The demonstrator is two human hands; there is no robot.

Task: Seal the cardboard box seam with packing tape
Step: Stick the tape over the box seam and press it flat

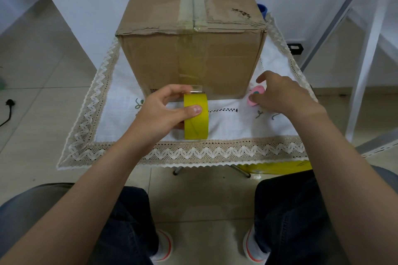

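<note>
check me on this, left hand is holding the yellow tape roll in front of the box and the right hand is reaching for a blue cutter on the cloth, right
Not quite. The head view shows the small cutter under the right hand is pink, not blue. The rest stands: the left hand holds the yellow tape roll in front of the box, on the cloth.

Yellow tape roll (196, 119); brown box (189, 58); pink cutter (255, 95); white tablecloth (232, 122), beige zigzag lace border.

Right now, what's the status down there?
Left hand grips tape roll, strip runs up box front. Right hand touching pink cutter. Nothing blocking.
</note>
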